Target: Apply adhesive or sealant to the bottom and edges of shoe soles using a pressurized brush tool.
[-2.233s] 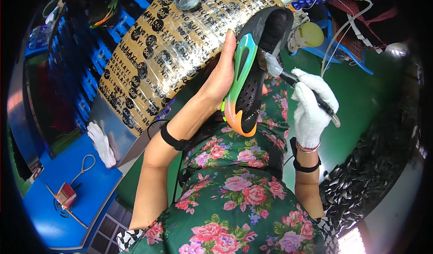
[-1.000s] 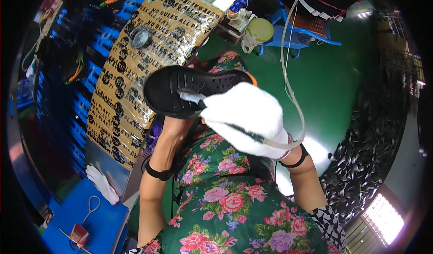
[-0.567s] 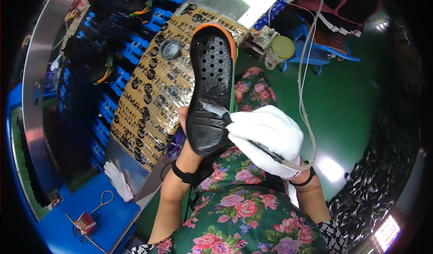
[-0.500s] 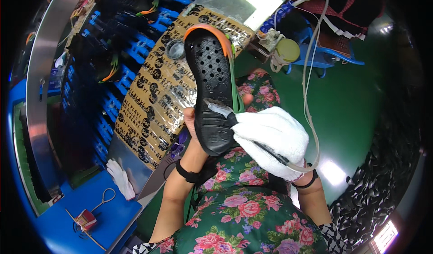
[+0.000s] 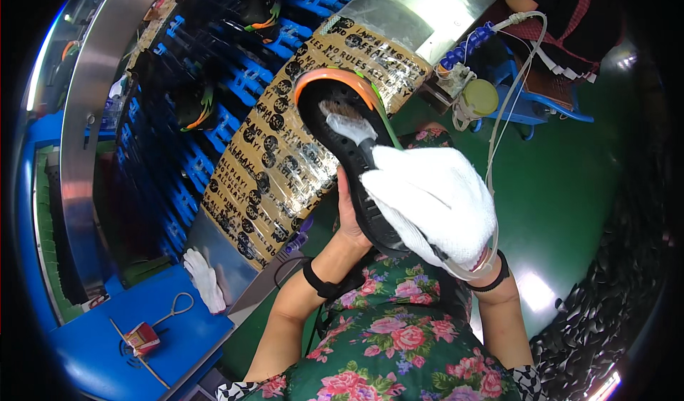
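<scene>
My bare left hand (image 5: 348, 212) grips a black shoe sole (image 5: 358, 161) from its left side and beneath; most of those fingers are hidden. The sole has an orange and green raised rim and faces up, tilted. In my right hand (image 5: 436, 205), covered by a white glove, is a brush (image 5: 351, 126) with a whitish wrapped neck and dark bristles. Its bristles lie on the sole's inner face near the orange end. A clear tube (image 5: 491, 158) runs from beside my right hand up to the back right.
Taped brown cardboard (image 5: 263, 176) covers the bench beyond the sole. A conveyor with blue supports (image 5: 192, 162) carries more shoe parts at left. A white glove (image 5: 204, 280) and small red box (image 5: 142, 339) lie on a blue surface. At right stand a yellow-green lidded container (image 5: 479, 97) and blue stool (image 5: 545, 105).
The brush has moved up the sole, from its narrow middle to the orange-rimmed end. The sole sits slightly lower and further right in view. A small clear cup on the cardboard is now hidden.
</scene>
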`<state>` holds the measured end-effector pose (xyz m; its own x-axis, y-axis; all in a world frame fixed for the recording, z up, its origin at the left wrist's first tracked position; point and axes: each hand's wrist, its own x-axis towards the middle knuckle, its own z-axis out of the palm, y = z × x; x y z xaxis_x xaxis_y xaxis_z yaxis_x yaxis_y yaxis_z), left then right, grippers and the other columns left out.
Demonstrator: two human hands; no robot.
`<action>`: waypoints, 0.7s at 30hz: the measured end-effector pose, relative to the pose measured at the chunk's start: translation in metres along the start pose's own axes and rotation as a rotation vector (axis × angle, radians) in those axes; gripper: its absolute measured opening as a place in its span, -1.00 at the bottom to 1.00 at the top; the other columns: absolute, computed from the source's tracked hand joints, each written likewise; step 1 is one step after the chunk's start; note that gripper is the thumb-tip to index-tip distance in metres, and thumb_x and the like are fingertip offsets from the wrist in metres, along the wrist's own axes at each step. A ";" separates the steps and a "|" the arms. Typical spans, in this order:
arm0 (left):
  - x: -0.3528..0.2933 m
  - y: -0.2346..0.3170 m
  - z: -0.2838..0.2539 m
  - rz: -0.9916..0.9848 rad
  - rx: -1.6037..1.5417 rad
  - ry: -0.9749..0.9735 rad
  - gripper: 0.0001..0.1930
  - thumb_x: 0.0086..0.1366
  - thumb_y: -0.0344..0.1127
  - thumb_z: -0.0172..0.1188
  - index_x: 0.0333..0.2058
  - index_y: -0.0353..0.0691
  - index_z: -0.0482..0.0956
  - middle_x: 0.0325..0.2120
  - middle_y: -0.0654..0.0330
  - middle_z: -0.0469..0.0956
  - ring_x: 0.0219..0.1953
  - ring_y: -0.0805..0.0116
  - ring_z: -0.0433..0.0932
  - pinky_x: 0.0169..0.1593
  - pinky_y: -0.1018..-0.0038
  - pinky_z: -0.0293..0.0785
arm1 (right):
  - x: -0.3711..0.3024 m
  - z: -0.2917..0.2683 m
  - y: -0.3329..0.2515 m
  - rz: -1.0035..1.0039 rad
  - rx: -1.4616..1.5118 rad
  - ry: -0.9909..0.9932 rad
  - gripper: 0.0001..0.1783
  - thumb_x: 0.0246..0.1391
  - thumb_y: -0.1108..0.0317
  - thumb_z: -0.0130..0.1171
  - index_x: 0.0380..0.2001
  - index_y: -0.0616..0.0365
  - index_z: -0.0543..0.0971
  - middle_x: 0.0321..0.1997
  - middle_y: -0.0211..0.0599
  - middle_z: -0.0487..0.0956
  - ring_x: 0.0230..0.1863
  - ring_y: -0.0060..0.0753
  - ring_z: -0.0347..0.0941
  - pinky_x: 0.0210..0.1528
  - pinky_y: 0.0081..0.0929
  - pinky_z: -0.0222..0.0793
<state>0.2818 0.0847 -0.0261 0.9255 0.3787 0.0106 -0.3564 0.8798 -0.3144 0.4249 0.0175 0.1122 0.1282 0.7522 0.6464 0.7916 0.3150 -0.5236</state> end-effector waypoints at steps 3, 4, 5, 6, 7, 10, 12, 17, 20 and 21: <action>-0.011 0.003 -0.023 0.027 0.127 0.287 0.00 0.23 0.56 -0.06 0.37 -0.16 0.23 0.29 -0.04 0.37 0.31 -0.04 0.38 0.39 -0.02 0.26 | 0.002 0.006 -0.001 -0.059 -0.054 -0.006 -0.38 -0.40 0.47 0.29 -0.06 0.15 0.70 0.03 -0.14 0.65 -0.10 -0.16 0.58 -0.12 -0.32 0.55; -0.011 0.004 -0.031 0.032 0.494 0.428 -0.01 0.25 0.55 -0.05 0.37 -0.16 0.24 0.29 -0.04 0.38 0.31 -0.04 0.39 0.39 -0.01 0.26 | -0.002 0.009 -0.002 -0.059 -0.055 -0.003 -0.38 -0.40 0.47 0.29 -0.06 0.15 0.70 0.03 -0.14 0.65 -0.10 -0.16 0.58 -0.12 -0.32 0.55; -0.014 0.005 -0.038 0.026 0.505 0.483 -0.04 0.27 0.52 -0.04 0.35 -0.19 0.27 0.26 -0.05 0.41 0.29 -0.03 0.41 0.38 -0.01 0.28 | -0.007 0.013 -0.004 -0.063 -0.049 -0.010 -0.38 -0.40 0.46 0.30 -0.06 0.14 0.70 0.03 -0.14 0.65 -0.10 -0.17 0.58 -0.13 -0.32 0.55; -0.006 0.004 -0.032 -0.059 0.364 0.389 -0.04 0.26 0.53 -0.04 0.33 -0.21 0.30 0.26 -0.09 0.41 0.29 -0.03 0.41 0.38 -0.01 0.28 | -0.011 0.014 -0.004 -0.064 -0.047 -0.013 -0.39 -0.40 0.45 0.31 -0.07 0.13 0.70 0.02 -0.15 0.65 -0.10 -0.17 0.58 -0.14 -0.31 0.55; -0.014 0.011 -0.046 -0.048 0.374 0.364 -0.01 0.24 0.55 -0.04 0.34 -0.22 0.29 0.27 -0.10 0.39 0.30 -0.04 0.40 0.39 -0.02 0.26 | -0.007 0.010 -0.008 0.010 0.103 -0.052 -0.43 -0.35 0.45 0.31 -0.08 0.10 0.71 0.00 -0.18 0.66 -0.11 -0.18 0.59 -0.15 -0.31 0.56; -0.011 0.009 -0.029 -0.077 0.274 0.270 0.06 0.18 0.61 -0.05 0.35 -0.22 0.27 0.31 -0.11 0.33 0.33 -0.06 0.34 0.40 -0.06 0.21 | -0.008 0.004 0.002 0.021 0.120 -0.012 -0.47 -0.31 0.47 0.31 -0.10 0.08 0.72 -0.03 -0.21 0.67 -0.12 -0.18 0.59 -0.13 -0.30 0.56; 0.002 0.002 0.007 0.025 0.599 0.246 0.09 0.15 0.65 -0.09 0.34 -0.21 0.28 0.31 -0.10 0.32 0.34 -0.09 0.32 0.41 -0.07 0.18 | -0.009 0.004 -0.001 0.047 0.052 0.015 -0.48 -0.29 0.49 0.29 -0.10 0.10 0.72 -0.04 -0.20 0.68 -0.11 -0.16 0.59 -0.12 -0.31 0.56; 0.005 -0.005 0.021 0.052 0.913 0.307 0.15 0.18 0.62 -0.09 0.39 -0.35 0.11 0.35 -0.12 0.25 0.35 -0.10 0.31 0.41 -0.03 0.20 | -0.016 0.012 -0.003 0.027 0.143 -0.013 -0.53 -0.24 0.48 0.34 -0.11 0.11 0.72 -0.03 -0.20 0.68 -0.15 -0.16 0.59 -0.12 -0.33 0.56; 0.017 0.000 0.008 0.083 0.158 -0.057 0.13 0.20 0.62 -0.11 0.43 -0.25 0.03 0.38 -0.10 0.19 0.34 -0.09 0.30 0.39 -0.01 0.25 | -0.019 0.006 0.000 0.055 0.105 0.028 -0.59 -0.17 0.48 0.38 -0.13 0.09 0.73 -0.05 -0.24 0.68 -0.18 -0.18 0.60 -0.17 -0.35 0.56; 0.019 0.000 0.010 0.110 0.184 -0.029 0.12 0.19 0.62 -0.09 0.44 -0.20 0.03 0.35 -0.09 0.25 0.32 -0.09 0.34 0.36 -0.03 0.30 | -0.020 0.011 0.003 0.041 0.073 0.088 -0.58 -0.19 0.48 0.37 -0.13 0.09 0.72 -0.06 -0.24 0.68 -0.17 -0.17 0.60 -0.17 -0.34 0.57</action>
<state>0.2976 0.0947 -0.0167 0.8766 0.4811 0.0137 -0.4750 0.8693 -0.1366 0.4181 0.0092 0.0915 0.2140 0.7127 0.6680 0.7392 0.3289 -0.5877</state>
